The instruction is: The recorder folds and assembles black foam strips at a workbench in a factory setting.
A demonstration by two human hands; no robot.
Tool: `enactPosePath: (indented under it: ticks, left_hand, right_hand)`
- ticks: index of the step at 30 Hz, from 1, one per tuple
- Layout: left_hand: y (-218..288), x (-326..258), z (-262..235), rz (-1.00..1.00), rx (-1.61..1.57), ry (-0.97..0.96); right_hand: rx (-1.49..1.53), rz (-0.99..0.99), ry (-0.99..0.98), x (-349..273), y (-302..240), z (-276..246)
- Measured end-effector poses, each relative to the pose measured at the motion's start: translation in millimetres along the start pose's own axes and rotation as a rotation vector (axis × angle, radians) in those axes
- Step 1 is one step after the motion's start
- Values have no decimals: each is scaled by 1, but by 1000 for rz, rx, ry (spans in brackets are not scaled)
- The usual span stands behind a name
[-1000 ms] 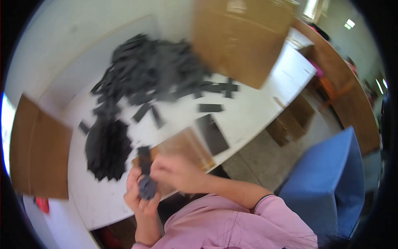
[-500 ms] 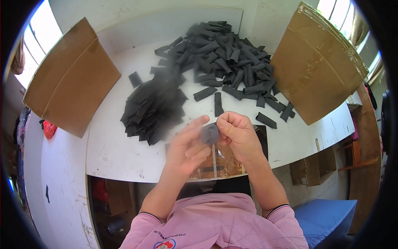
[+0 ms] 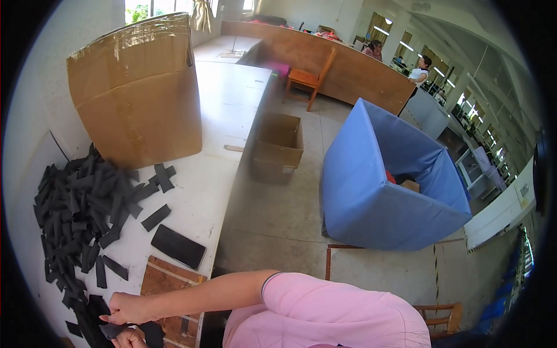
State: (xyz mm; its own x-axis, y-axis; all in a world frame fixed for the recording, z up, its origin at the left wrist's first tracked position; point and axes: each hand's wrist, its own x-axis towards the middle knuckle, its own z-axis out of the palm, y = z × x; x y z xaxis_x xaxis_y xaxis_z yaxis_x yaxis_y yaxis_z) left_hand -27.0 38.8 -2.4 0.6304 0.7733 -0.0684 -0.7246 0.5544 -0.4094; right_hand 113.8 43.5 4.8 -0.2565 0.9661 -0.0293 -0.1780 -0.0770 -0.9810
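My right hand (image 3: 126, 308) is at the lower left, over the near edge of the white table, its fingers closed at a small dark grey fabric piece (image 3: 112, 331). Just below it, my left hand (image 3: 130, 339) also closes on this piece, cut off in part by the lower edge of the view. Around the hands lie more black fabric pieces (image 3: 93, 322). A big heap of rolled or folded black fabric pieces (image 3: 81, 203) spreads beyond them, with a few loose ones (image 3: 156, 217) to its right.
A black phone (image 3: 178, 246) lies by a brown taped panel (image 3: 159, 278) at the table's edge. An upright cardboard sheet or box (image 3: 136, 93) stands behind the heap. On the floor are an open carton (image 3: 279, 142), a blue fabric-covered bin (image 3: 377, 197) and a wooden chair (image 3: 310, 78). People are far off.
The view has swung to the right, bringing in the room, blue bin and phone. My hands now appear at the lower left, still together at the fabric piece.
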Motion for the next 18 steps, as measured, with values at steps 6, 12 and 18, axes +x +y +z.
enactPosePath:
  ticks: [6, 12, 18]
  left_hand:
    - [-12, -3, 9, 68, -122, 86]
    - [-20, -9, 19, 131, -49, 63]
    - [9, -4, -15, 98, 66, 22]
  right_hand:
    - [182, 9, -47, -7, 25, 0]
    - [-71, -129, -17, 10, 4, 10]
    - [121, 0, -39, -11, 22, -1]
